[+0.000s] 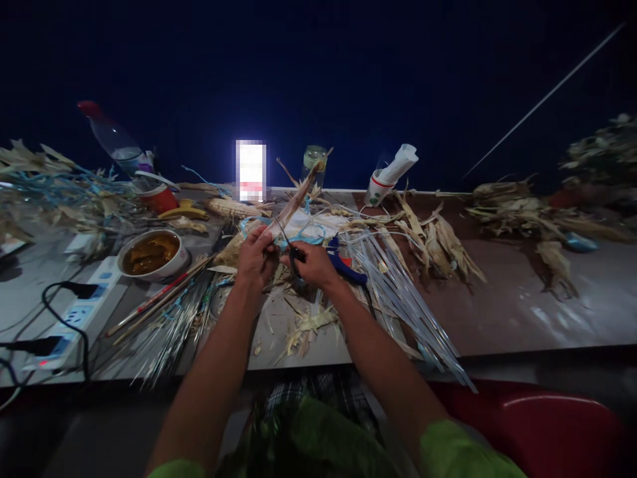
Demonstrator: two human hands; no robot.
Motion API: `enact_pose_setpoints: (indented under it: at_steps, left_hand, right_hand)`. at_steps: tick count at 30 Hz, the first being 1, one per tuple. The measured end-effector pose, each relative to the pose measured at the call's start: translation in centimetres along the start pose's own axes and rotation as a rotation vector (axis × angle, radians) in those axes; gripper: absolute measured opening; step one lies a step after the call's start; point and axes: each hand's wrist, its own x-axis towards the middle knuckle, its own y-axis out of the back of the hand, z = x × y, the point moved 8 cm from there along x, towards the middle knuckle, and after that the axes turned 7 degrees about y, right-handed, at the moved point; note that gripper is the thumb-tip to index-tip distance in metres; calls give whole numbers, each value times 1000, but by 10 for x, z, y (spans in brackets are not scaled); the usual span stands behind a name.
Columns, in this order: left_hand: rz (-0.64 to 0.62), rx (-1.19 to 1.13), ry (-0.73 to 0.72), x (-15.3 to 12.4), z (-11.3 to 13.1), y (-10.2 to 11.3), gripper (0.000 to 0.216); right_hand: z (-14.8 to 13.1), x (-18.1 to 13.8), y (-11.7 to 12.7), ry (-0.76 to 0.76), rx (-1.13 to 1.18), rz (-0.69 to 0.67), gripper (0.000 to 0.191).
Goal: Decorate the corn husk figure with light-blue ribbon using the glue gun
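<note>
Head view, table centre: left hand (pixel 256 255) curled shut, pinching the lower end of a dried husk strip (pixel 294 199) that slants up and away to the right. Right hand (pixel 314 263) closed through the handles of black scissors (pixel 293 255), blades raised against the strip just beside the left hand. Blue glue gun (pixel 346 267) right behind the right hand. Bowl (pixel 149 272) of brown liquid off left; clear sticks (pixel 398 285) fanned to the right on the grey table (pixel 522 312).

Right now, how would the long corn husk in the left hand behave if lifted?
Probably light: the left hand holds the corn husk up by its base. It juts out nearly straight, so fairly stiff, though likely brittle, like the scraps below.
</note>
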Motion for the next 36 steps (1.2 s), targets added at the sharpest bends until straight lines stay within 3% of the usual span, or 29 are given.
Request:
enact_pose_setpoints:
  at_steps: [7, 11, 18, 24, 36]
  left_hand:
    - [101, 5, -98, 2, 16, 12, 42]
    - [83, -50, -141, 5, 20, 13, 36]
    - [204, -45, -234, 3, 25, 20, 27]
    - [166, -25, -299, -2, 32, 14, 13]
    - [198, 172, -457, 7, 40, 26, 20]
  right_hand:
    - [-5, -1, -5, 55, -23, -95, 22]
    - [-9, -2, -8, 73, -45, -153, 22]
    - [-4, -3, -13, 32, -60, -203, 24]
    - [-3, -2, -14, 35, 2, -208, 21]
    - [0, -4, -19, 26, 46, -249, 25]
